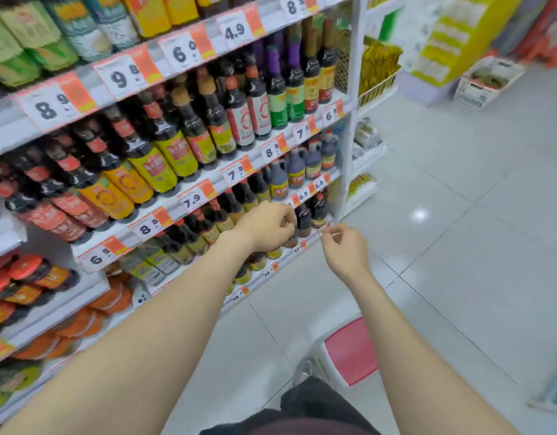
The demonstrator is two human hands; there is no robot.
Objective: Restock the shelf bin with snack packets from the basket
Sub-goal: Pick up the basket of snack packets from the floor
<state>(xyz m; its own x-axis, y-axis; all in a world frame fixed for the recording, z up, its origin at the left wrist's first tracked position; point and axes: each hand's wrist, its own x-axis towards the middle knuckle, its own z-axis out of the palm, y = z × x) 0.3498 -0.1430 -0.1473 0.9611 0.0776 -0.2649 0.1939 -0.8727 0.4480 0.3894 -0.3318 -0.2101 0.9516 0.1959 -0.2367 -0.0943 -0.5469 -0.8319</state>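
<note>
My left hand [267, 227] is stretched out in front of the low bottle shelves, fingers loosely curled, nothing visible in it. My right hand [344, 246] hovers beside it over the floor, thumb and forefinger close together, and looks empty. At the shelf's end stand a wire bin [379, 86] with yellow snack packets, a white bin [369, 152] with pale packets and a lower bin [362, 188]. A white and pink plastic container [349, 350], perhaps the basket, sits on the floor below my arms, with a crinkled packet [305, 368] at its left edge.
Shelves of dark sauce bottles [189, 127] with price tags fill the left side. A white crate [487, 81] with goods stands on the tiled floor at the far right, next to a yellow display stand [449, 36]. Open floor [459, 215] lies to the right.
</note>
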